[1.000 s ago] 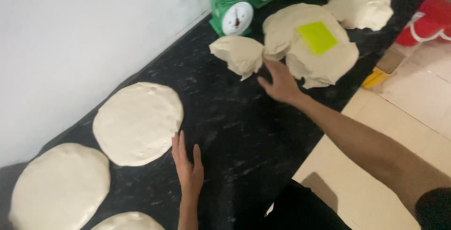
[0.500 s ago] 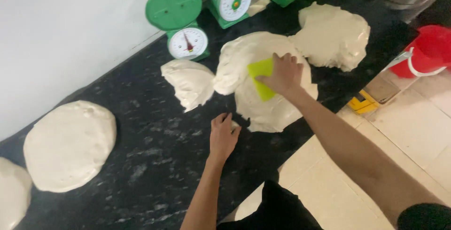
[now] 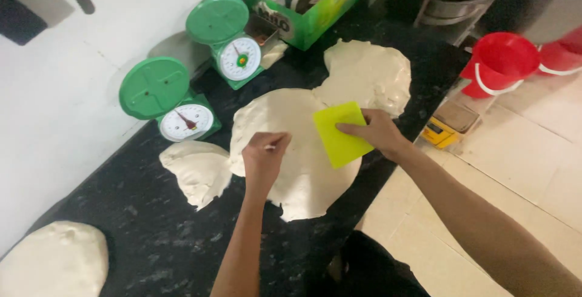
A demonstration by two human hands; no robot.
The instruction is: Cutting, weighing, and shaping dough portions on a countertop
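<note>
At desk centre, the right hand presses fingers together on the yellow scraper, lying at three o'clock of the left hand (fingers curled, pinching the dough slab).

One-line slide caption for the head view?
Right hand presses a yellow plastic scraper onto a large flat dough sheet; left hand steadies it.

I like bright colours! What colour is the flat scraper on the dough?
The scraper under the right hand is bright yellow, seen in the head view.
</note>
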